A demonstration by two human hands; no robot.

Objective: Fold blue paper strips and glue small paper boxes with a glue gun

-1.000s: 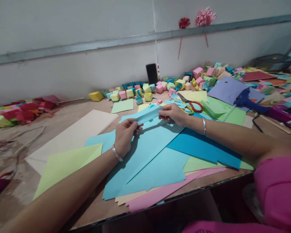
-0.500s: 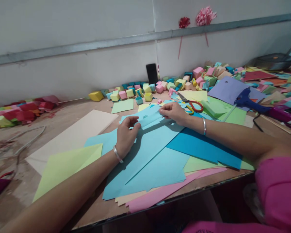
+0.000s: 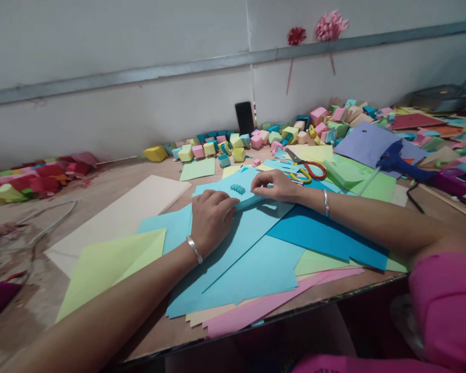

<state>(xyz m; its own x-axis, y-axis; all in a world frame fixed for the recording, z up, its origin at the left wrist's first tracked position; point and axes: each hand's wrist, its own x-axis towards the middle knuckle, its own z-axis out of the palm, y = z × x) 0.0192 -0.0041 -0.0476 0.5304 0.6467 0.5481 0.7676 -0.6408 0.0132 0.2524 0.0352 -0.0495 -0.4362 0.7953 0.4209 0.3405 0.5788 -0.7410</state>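
Note:
Between my hands runs a narrow light blue paper strip [image 3: 250, 202], held just above a stack of light blue paper sheets [image 3: 233, 277]. My left hand [image 3: 213, 220] is closed on the strip's left end, back of the hand up. The thumb and index finger of my right hand [image 3: 274, 185] pinch along its right part; the fingertips partly hide the edge. Just beyond the strip lies a small row of teal pleated paper pieces [image 3: 237, 188]. Close to my right hand are scissors with red handles [image 3: 315, 170] and a pair with yellow handles [image 3: 303, 177].
Folded paper cubes [image 3: 207, 149] line the wall, with a phone [image 3: 244, 117] leaning there. A blue and purple glue gun [image 3: 411, 168] lies right. Yellow-green paper [image 3: 108, 269], a cream sheet [image 3: 140, 207] and pink paper [image 3: 248, 311] surround the stack. A grey cable [image 3: 50, 217] crosses the left side.
My left hand has turned over palm-down and shifted slightly right and down over the strip. The strip has tilted and dropped lower, so the teal pleated pieces now show fully. My right hand moved slightly down.

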